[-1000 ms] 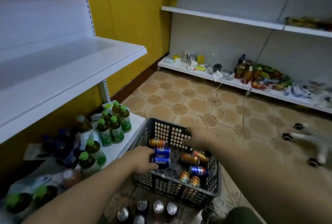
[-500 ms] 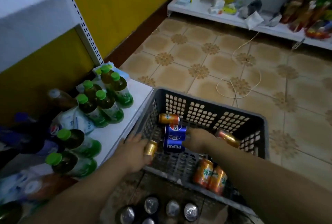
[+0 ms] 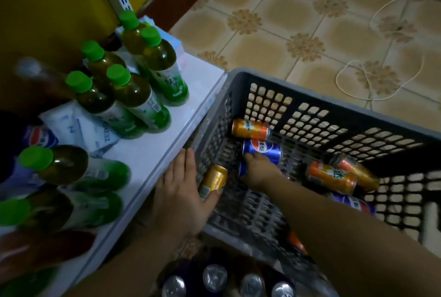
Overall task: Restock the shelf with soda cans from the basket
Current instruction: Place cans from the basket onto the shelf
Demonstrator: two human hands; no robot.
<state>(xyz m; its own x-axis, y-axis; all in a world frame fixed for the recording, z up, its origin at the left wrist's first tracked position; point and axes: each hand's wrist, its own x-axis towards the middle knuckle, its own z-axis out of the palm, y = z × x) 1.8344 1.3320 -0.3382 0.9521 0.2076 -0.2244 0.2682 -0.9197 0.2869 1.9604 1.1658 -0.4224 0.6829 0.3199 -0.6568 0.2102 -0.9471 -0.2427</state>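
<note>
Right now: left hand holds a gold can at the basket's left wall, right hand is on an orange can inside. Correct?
Not quite. In the head view the right hand is on the blue cans, not an orange can. The rest stands: the left hand holds the gold can at the basket's left wall.

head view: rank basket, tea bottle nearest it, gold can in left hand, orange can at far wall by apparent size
1. basket
2. tea bottle
3. gold can and orange can: look alike, left hand covers part of the gold one
</note>
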